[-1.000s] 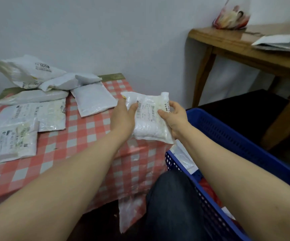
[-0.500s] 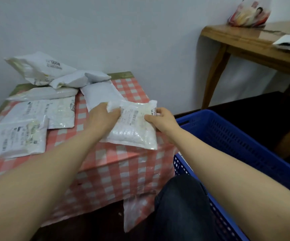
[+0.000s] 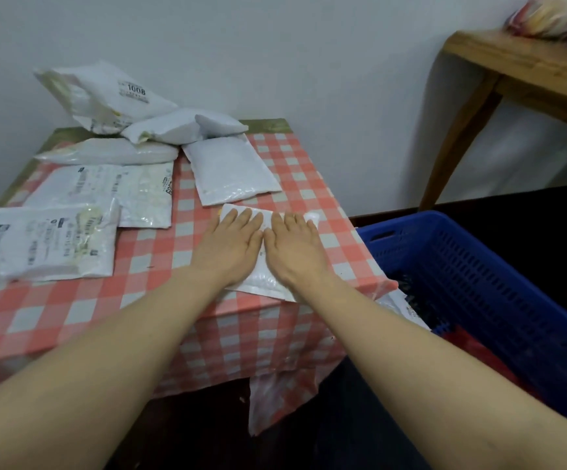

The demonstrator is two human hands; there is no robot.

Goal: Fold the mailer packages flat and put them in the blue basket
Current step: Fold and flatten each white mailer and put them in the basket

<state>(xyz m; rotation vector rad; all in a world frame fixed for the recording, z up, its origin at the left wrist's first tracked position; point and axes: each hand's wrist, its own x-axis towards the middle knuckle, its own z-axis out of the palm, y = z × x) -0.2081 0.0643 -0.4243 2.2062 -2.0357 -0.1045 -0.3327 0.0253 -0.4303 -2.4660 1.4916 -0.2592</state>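
Pressing flat near the checked table's (image 3: 160,290) corner closest to the blue basket (image 3: 499,266), the white mailer (image 3: 268,283) lies under both palms. Left hand (image 3: 229,247) and right hand (image 3: 295,251) rest side by side, fingers straight, gripping nothing. Mailer looks light, soft, slick-skinned, probably springy; best taken by opposite short edges.

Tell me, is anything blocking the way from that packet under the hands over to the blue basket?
Nothing visible does. Both the left hand and right hand press the mailer flat near the table's right edge, and the blue basket sits open just beside and below that edge.
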